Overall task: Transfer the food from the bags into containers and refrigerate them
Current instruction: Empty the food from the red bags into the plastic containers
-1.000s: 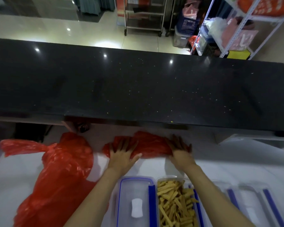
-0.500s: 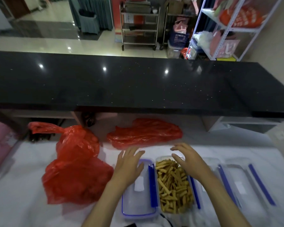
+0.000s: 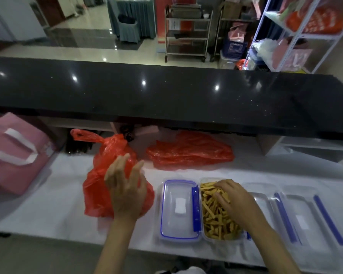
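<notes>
1. White and smooth, the worktop [image 3: 48, 204] is seen running below a raised counter [image 3: 166, 95] of polished black stone flecked with light reflections.
2. Beyond the counter, a glossy tiled floor, a metal trolley [image 3: 186, 34] and a white wire shelving unit [image 3: 297, 34] are visible.
3. A pink fabric bag [image 3: 14, 155] with white strap handles is seen at the left edge of the worktop.
4. A full red bag [image 3: 101, 175] of thin, crinkled plastic, its top knotted into a tail, is found left of centre; its contents cannot be made out.
5. A second, flattened red bag [image 3: 190, 151] of the same shiny film is laid further back, under the counter's overhang.
6. A clear rectangular container [image 3: 206, 234] is filled with yellowish, stick-shaped food [image 3: 212, 212]; its clear lid [image 3: 178, 208], edged in blue with a blue clip, is folded open flat on its left side.
7. Two more clear containers [image 3: 309, 220] with blue clips are set to the right, just beside the filled one.
8. The left hand [image 3: 127, 186] is held over the full red bag with fingers spread and slightly bent; whether the plastic is touched cannot be told.
9. The right hand [image 3: 236, 200] is laid palm-down on the sticks, fingers curved loosely over them; whether any stick is held cannot be told.
</notes>
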